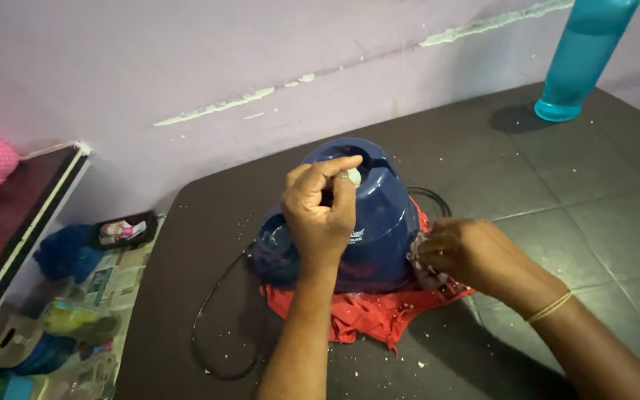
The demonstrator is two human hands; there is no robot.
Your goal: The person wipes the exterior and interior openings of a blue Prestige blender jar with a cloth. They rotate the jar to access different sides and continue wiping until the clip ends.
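Note:
A dark blue dome-shaped appliance base (379, 222) stands on a crumpled red cloth (368, 311) on a dark table (557, 207). My left hand (320, 211) rests over its top, thumb and forefinger pinched at a pale round part in the opening there. My right hand (461, 252) presses against the right side of the base, closed on a small pale rag. A black power cord (209, 326) loops from the base across the table to the left.
A teal water bottle (583, 55) stands at the far right corner near the lilac wall. Pale crumbs are scattered on the table. On the floor to the left lie newspapers (112, 281), bags and a blue cloth, beside a low shelf with pink items.

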